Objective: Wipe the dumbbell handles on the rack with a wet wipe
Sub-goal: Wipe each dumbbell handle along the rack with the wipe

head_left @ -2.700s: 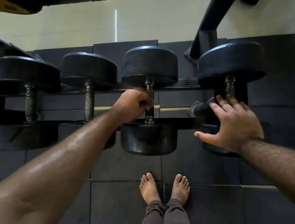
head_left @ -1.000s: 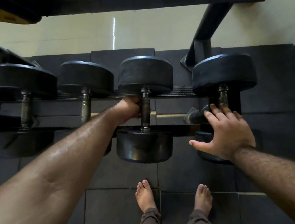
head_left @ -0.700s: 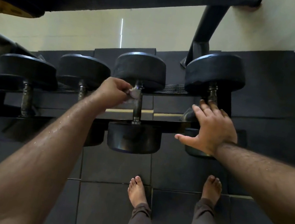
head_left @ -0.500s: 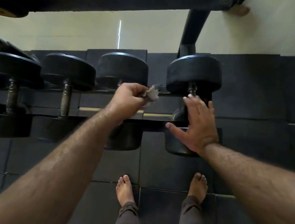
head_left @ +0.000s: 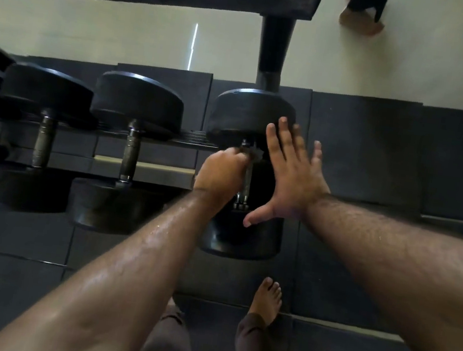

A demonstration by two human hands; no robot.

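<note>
Dark rubber floor tiles (head_left: 376, 154) meet a pale wall (head_left: 125, 35) behind the rack (head_left: 142, 168).

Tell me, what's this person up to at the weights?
A person is cleaning dumbbells on a rack. The left hand is closed around the handle of the rightmost dumbbell, with a bit of wet wipe showing at its fingers. The right hand is open, fingers spread, beside that dumbbell.

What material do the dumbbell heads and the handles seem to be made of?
Dumbbell heads: probably matte black rubber, with a dull sheen at the rim. Handles: likely bare metal, grey-brown and dull, seemingly with a ring-textured grip; whether it is steel cannot be told.
</note>
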